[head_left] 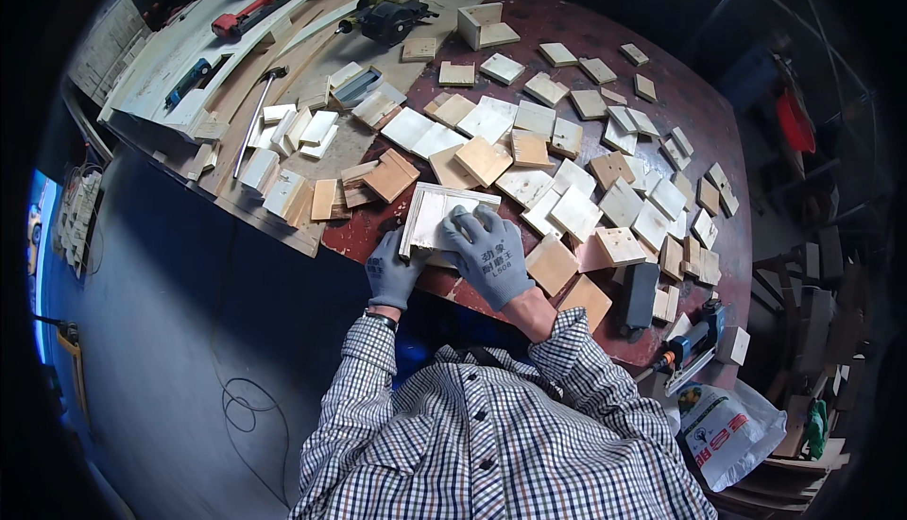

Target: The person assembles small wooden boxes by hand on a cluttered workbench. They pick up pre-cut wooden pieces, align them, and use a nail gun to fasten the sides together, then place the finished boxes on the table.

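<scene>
At the near edge of the dark red table, both gloved hands are on a pale wooden corner piece, built of a flat board with raised strips along its left and far sides. My left hand, in a grey glove, grips its left side; part of its fingers are hidden behind the wood. My right hand, in a matching glove, presses its bent fingers on the board's inner face. Another small board, mostly covered, shows under the piece. Loose wooden blocks lie just beyond.
Many small wood blocks are scattered over the red table. A hammer, a red power tool and a circular saw lie at the left and back. At the right are a nail gun, a dark grey block and a white bag.
</scene>
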Demonstrator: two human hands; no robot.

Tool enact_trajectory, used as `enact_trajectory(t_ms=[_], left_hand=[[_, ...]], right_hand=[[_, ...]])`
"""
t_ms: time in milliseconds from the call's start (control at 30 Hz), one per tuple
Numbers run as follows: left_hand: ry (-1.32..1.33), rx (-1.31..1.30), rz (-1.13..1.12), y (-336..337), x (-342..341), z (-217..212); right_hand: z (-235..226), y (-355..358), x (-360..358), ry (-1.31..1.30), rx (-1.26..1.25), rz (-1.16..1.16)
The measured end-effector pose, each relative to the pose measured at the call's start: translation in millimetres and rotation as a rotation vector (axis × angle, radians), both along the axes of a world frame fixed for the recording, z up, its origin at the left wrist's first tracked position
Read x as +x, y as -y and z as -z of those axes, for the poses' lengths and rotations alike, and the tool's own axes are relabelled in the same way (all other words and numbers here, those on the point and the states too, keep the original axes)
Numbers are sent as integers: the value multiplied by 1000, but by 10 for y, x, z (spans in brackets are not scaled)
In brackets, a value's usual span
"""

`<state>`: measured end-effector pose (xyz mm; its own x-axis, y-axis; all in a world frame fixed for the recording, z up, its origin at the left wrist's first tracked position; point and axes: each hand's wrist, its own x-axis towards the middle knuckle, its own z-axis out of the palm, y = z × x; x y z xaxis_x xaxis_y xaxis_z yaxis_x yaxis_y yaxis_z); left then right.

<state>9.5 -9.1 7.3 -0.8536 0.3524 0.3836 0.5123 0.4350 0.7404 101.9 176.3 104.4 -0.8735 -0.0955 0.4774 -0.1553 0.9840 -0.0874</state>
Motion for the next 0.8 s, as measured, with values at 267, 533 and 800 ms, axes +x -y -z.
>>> enact_trajectory(t_ms=[267,533,800], left_hand=[[4,7,-7,-47,27,-92],[19,27,2,-70,39,-56],[54,-6,-35,-8,40,-61]], right_hand=[[-557,-653,507,-186,-490,298],[-264,-3185,1906,-520,-1111,937],[45,-3893,2602,-495,-1250,1185]])
